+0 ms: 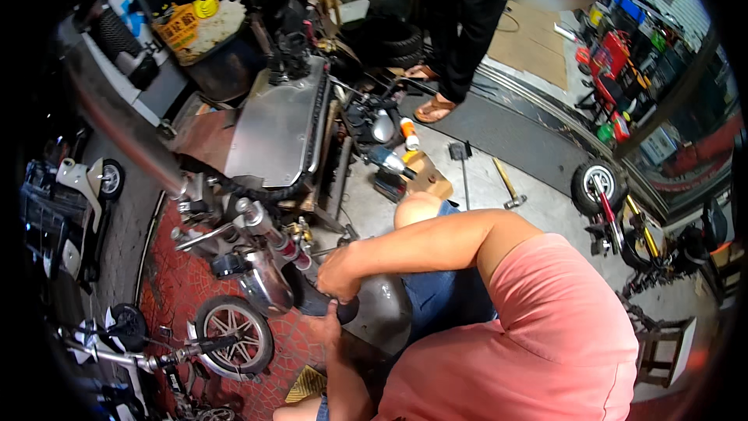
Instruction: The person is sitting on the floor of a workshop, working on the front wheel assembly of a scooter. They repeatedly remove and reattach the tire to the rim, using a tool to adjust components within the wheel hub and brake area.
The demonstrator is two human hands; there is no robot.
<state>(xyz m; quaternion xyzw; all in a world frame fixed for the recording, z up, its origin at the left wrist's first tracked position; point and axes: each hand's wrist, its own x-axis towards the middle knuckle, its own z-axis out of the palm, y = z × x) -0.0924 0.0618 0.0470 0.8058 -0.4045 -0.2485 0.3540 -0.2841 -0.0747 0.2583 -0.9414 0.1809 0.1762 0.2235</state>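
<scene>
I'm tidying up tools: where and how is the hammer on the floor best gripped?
Probably take the hammer by its slim yellowish handle, from above, fingers across: it lies flat, uncovered, with the metal head at the end nearer the pink shirt.

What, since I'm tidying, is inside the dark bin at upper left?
The dark bin holds an orange packet, a yellow object and whitish material on top; anything deeper is covered.

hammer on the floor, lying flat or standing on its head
The hammer lies flat: its yellowish handle stretches along the grey floor, with the metal head at one end.
</scene>
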